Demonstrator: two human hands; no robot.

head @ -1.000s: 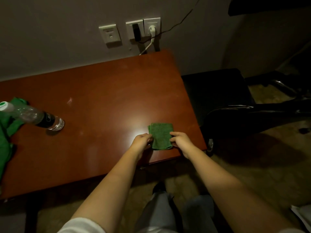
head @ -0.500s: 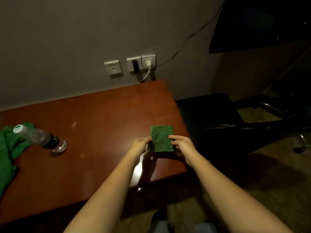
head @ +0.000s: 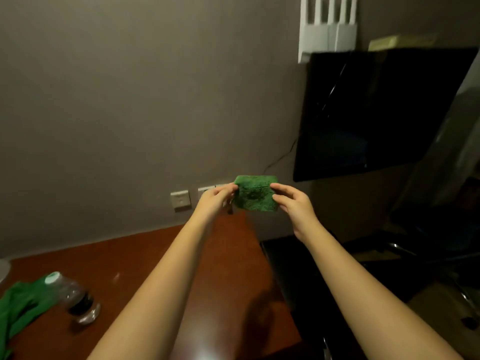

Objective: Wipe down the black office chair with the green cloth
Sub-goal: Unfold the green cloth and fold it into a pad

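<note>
At the far left, a loose heap of green fabric (head: 18,305) lies on the near part of the brown table (head: 145,258). Just right of it is a clear plastic bottle (head: 75,297) with a pale cap and a dark label band; its top overlaps the fabric in my view. Farther back, a pale wall plate (head: 180,200) sits on the grey wall just above the table's far edge.

My left hand (head: 215,201) is raised in front of that wall, thumb and fingertips pinching the left edge of the green cloth (head: 255,193). The cloth is folded into a small thick rectangle and hangs in the air between my hands, above the table's far right corner and touching nothing else. My right hand (head: 293,203) pinches its right edge, the other fingers loosely curled behind.

Below my right forearm, just right of the table, is the black office chair (head: 291,271), well apart from the cloth. Higher on the right hangs a dark screen (head: 376,113), with a white antennaed box (head: 327,27) above its top left corner.
</note>
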